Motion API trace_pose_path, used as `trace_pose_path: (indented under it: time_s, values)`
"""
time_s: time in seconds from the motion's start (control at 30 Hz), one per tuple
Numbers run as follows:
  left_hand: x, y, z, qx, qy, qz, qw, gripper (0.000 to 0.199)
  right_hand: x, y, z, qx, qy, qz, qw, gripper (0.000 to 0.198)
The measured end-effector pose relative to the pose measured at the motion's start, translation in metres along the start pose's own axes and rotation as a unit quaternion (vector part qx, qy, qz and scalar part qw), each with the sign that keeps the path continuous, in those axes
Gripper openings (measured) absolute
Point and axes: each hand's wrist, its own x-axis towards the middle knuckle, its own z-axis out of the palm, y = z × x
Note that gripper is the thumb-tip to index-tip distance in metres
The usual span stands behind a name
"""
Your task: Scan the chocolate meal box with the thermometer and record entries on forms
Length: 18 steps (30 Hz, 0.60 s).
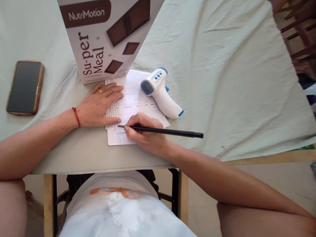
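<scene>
My right hand (148, 133) grips a slim black pen (170, 131), its tip touching the paper near my left thumb. Flat across the left part of the sheets lies my left hand (103, 102), fingers spread, with a ring on one finger and a red cord at the wrist. The stacked papers (133, 113) carry printed lines and a narrow column of dense handwriting, partly covered by both hands. A white and blue infrared thermometer (161, 93) rests on their right side.
A tall NutriMotion box (93, 36) stands just beyond the papers. To the far left lies a phone (24, 88) in a brown-edged case. A pale, wrinkled cloth (237, 82) covers the table, whose front edge is close to my body.
</scene>
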Motion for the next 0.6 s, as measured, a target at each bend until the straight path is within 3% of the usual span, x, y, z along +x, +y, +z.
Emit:
trace_pose_path:
  time_s: [0.6]
  values:
    - [-0.0008,0.0005,-0.0009,-0.004,0.004,0.000,1.000,0.071,0.0007,-0.0009,-0.0020,-0.003,-0.003,0.013,1.000,0.012]
